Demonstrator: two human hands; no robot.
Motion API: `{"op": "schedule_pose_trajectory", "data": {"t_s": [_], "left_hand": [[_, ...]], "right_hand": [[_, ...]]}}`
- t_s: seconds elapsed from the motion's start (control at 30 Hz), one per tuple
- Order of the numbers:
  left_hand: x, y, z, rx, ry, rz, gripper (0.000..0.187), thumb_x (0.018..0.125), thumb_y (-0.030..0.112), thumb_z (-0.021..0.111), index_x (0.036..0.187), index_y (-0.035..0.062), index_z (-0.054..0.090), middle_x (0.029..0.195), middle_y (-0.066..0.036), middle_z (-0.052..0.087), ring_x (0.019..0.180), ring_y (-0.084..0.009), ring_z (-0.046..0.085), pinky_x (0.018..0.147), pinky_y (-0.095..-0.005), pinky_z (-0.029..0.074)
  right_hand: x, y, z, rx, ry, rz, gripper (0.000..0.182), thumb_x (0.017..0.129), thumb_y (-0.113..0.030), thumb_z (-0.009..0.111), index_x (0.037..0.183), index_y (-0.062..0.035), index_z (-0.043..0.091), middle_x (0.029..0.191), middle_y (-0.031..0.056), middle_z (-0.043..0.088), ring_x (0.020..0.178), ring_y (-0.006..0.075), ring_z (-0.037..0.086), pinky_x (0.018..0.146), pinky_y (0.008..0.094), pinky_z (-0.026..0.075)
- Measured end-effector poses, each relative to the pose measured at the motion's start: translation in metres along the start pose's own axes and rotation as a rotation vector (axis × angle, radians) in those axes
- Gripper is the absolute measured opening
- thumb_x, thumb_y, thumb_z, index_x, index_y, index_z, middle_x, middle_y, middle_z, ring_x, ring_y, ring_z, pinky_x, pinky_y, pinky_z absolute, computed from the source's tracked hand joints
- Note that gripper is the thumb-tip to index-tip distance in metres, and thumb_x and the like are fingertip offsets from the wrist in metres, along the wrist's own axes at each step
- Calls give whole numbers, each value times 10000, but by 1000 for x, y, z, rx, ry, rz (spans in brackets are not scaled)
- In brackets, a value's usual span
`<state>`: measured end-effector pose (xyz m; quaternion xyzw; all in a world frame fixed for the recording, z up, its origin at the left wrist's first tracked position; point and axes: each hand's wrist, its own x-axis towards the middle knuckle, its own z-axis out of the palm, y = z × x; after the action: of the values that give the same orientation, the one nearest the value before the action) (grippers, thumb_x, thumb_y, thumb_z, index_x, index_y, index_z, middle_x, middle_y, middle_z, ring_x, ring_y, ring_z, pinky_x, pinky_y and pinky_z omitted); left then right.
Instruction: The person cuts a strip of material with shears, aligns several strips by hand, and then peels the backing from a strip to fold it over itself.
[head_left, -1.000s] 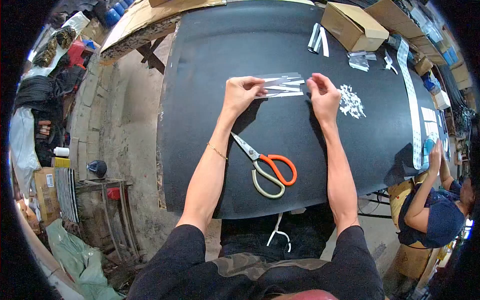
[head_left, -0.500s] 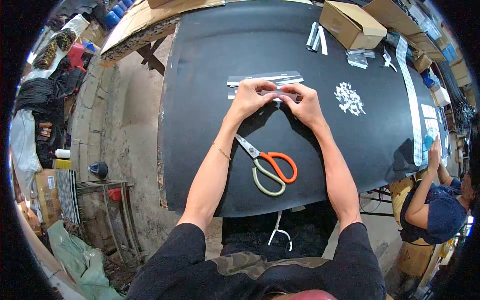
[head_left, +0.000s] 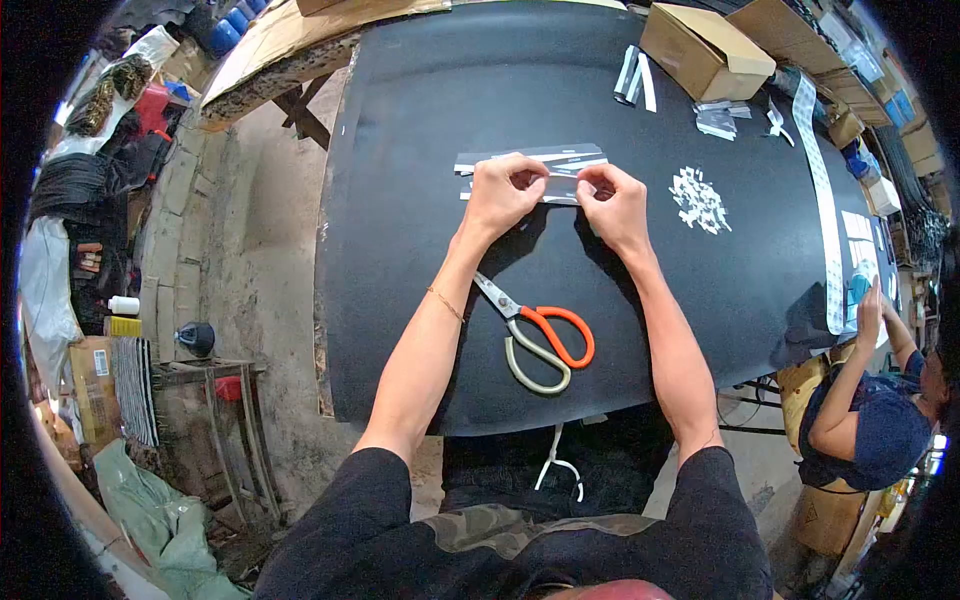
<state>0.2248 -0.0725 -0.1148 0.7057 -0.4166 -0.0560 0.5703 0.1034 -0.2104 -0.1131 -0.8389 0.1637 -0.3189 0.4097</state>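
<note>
Between my two hands a small strip, greyish and partly see-through with a white edge, is stretched just above the black table. My left hand pinches its left end between thumb and forefinger. At its right end my right hand has a like pinch. Several dark strips with white edges lie flat on the table behind and under my hands. Nearer to me rest scissors with one orange and one pale handle, blades pointing toward my left wrist.
Right of my hands is a heap of small white pieces. Farther back lie more strips beside a cardboard box. A long white printed band runs along the right. Another person works at the right edge.
My hands have moved apart slightly, the right one shifting right, so more of the strip shows between them. The other person's hands have moved a little.
</note>
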Motion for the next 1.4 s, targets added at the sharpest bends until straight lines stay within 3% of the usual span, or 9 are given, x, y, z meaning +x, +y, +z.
{"op": "schedule_pose_trajectory", "data": {"t_s": [0.4,0.53,0.67,0.73,0.83,0.93,1.07,1.23,1.4], "left_hand": [[-1,10,-7,14,86,-40,79,749,17,657,818,0,690,733,-36,665,675,-69,620,622,-207,504],[-1,1,-1,-55,14,-42,81,752,19,659,825,-4,685,745,-40,668,683,-75,625,639,-219,517],[-1,3,1,-56,-76,-1,80,756,15,661,830,-8,680,776,-52,676,708,-88,636,659,-231,528],[-2,7,2,-38,-80,9,79,759,15,664,832,-10,679,785,-57,679,718,-90,639,663,-231,530],[-2,9,4,-33,-82,-3,85,761,23,676,840,-9,683,797,-65,684,730,-101,647,677,-232,533],[-4,6,6,-108,-86,-72,94,760,28,686,845,-12,685,801,-75,689,714,-114,654,668,-237,538],[-3,5,6,33,-52,53,106,747,18,687,845,-21,681,781,-95,692,688,-132,664,643,-247,543],[-3,2,7,60,1,83,103,737,11,684,833,-27,675,761,-105,688,680,-136,667,639,-251,544],[-3,5,7,67,4,110,103,731,7,685,830,-18,673,743,-92,679,663,-134,656,626,-251,531]], "right_hand": [[6,4,-11,-28,227,81,107,760,-50,632,841,18,647,714,90,658,607,154,626,602,274,505],[6,-7,-11,45,-42,-175,551,690,-69,702,1198,-33,492,1095,131,544,1027,253,559,837,339,462],[1,-5,-1,55,-125,-208,391,725,-59,695,1092,-5,574,996,142,617,932,246,625,799,346,508],[-3,-4,0,158,-179,-43,228,768,-35,669,988,8,628,929,142,656,834,230,670,719,316,550],[-1,-6,1,122,-126,-166,136,797,-23,648,928,16,650,904,139,673,781,213,686,659,288,567],[0,-5,-1,111,-136,-153,127,787,-35,659,906,9,661,898,142,678,785,215,682,674,298,554],[0,-5,0,-9,-31,-216,116,776,-47,659,878,9,669,855,145,681,768,226,681,680,299,540],[0,-4,-1,-19,89,-33,134,763,-67,650,867,16,668,824,146,680,736,235,678,680,307,526],[0,-2,1,-59,124,3,130,756,-75,655,842,22,664,803,147,679,716,223,678,663,304,526]]}}
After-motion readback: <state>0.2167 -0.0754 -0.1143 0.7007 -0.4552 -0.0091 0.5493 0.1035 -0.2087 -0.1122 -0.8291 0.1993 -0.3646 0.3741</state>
